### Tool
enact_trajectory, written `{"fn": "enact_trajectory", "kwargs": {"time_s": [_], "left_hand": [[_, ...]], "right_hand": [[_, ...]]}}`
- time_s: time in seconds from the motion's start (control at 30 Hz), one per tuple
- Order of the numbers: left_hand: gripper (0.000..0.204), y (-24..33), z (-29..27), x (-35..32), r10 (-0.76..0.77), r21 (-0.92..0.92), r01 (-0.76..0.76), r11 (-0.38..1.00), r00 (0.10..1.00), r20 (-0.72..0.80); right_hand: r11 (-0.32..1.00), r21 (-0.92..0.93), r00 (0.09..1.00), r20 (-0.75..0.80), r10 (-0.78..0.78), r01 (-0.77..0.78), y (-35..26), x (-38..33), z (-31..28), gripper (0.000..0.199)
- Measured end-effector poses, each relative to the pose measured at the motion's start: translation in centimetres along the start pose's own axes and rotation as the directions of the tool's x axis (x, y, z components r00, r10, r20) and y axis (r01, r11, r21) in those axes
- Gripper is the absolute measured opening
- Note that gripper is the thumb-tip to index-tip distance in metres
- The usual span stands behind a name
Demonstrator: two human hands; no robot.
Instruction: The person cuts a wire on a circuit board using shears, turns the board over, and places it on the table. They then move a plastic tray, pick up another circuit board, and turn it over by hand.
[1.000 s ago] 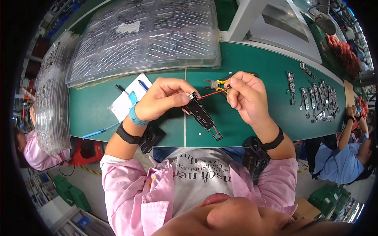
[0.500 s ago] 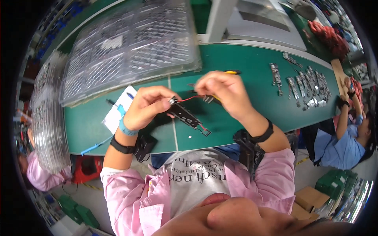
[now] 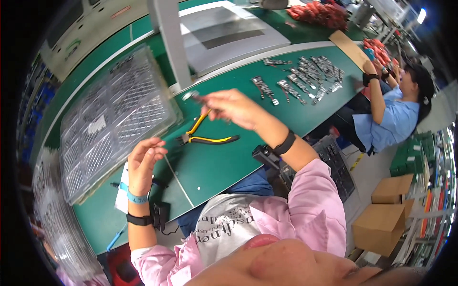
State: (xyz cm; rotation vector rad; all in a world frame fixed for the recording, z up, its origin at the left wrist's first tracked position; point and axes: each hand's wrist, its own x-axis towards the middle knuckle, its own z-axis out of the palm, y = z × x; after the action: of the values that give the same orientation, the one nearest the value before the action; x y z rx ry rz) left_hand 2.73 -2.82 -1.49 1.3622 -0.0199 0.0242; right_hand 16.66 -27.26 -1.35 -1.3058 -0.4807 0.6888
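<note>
My right hand (image 3: pixel 231 108) is raised over the bench and pinches a small dark electronic assembly with a shiny silver end (image 3: pixel 193 96). The fingers hide much of this part. Just below that hand, pliers with yellow-and-black handles (image 3: pixel 210 140) lie on the green bench top, handles spread. Nearer me on the left, my left hand (image 3: pixel 145 161) is held up with loosely bent fingers apart from the thumb, and nothing shows between them. A blue band and a black strap are around its wrist.
A large clear compartment tray (image 3: pixel 164 102) covers the far left of the green bench (image 3: pixel 224 167). Several silver-and-black assemblies (image 3: pixel 310 76) lie in rows on the right. Stacked clear trays (image 3: pixel 62 224) stand at the left edge. A person in blue (image 3: pixel 386 112) works at right.
The assembly has left my left hand and is now in my right, which has moved toward the far left. The pliers now lie fully visible on the bench. My view has turned right.
</note>
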Motion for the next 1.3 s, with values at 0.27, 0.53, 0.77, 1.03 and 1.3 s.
{"fn": "enact_trajectory", "kwargs": {"time_s": [0.27, 0.53, 0.77, 1.03, 1.3], "left_hand": [[0.019, 0.1, 0.5, 0.2, -0.008, 0.058, 0.008, 0.998, 1.000, -0.008], [0.017, -0.3, -0.1, -0.8, -0.039, 0.066, 0.043, 0.997, 0.997, -0.061], [0.017, -0.9, 0.3, 2.3, 0.014, 0.046, -0.014, 0.999, 1.000, 0.004], [0.016, 5.1, -0.3, 0.0, 0.227, 0.419, -0.197, 0.887, 0.974, -0.024], [0.022, 11.0, -8.6, 15.6, 0.248, 0.921, -0.057, 0.386, 0.968, -0.044]], "right_hand": [[0.857, -0.514, 0.439, -0.779, -0.447, -0.040, -2.3, -11.1, -22.7, 0.029], [0.957, -0.200, 0.043, -0.976, -0.213, 0.211, -6.4, -14.6, -40.7, 0.047], [0.827, -0.553, -0.223, -0.823, -0.522, 0.105, -0.4, -22.4, -49.9, 0.041], [0.844, -0.379, 0.328, -0.798, -0.506, 0.380, -3.1, -17.1, -30.0, 0.026], [0.849, -0.156, 0.851, -0.069, -0.520, 0.506, -6.8, -7.3, -5.4, 0.020]]}}
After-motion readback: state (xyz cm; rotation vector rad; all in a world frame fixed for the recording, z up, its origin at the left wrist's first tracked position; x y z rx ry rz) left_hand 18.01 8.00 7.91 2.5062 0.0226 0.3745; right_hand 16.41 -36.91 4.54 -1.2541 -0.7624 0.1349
